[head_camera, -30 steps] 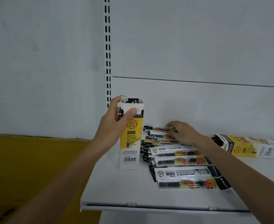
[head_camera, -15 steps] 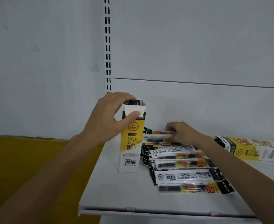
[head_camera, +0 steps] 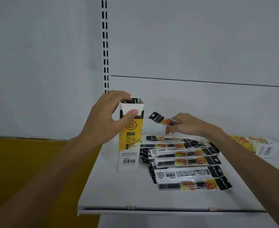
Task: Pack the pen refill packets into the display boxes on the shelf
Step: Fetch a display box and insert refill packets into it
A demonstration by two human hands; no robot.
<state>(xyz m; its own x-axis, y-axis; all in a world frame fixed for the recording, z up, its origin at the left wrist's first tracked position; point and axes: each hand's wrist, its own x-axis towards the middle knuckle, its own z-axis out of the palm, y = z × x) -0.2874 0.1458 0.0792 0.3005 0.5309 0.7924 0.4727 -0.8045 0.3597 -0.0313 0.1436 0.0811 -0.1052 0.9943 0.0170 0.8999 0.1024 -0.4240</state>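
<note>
The packet (head_camera: 163,120) is lifted clear of the shelf (head_camera: 112,191), pinched at its right end in the right hand (head_camera: 187,125), with its black header end free and pointing up and to the left, toward the box (head_camera: 130,137). Its long axis runs at a shallow slant, closer to level than upright, while the box stands upright with its open mouth facing up, so I judge the packet must be turned nearly on end before it can drop in. The mouth lies just to the left of the packet's free end and slightly above it; the right hand is the nearer one to make that move. The left hand (head_camera: 109,117) is closed on the box top, thumb pressed on the front flap and fingers curled over the rear rim, steadying it; dark packet ends already show inside. The pile (head_camera: 184,162) of remaining packets lies flat under the right hand, long axes running left to right, fanned toward the shelf's front edge. A second box (head_camera: 253,145) lies on its side at far right.
</note>
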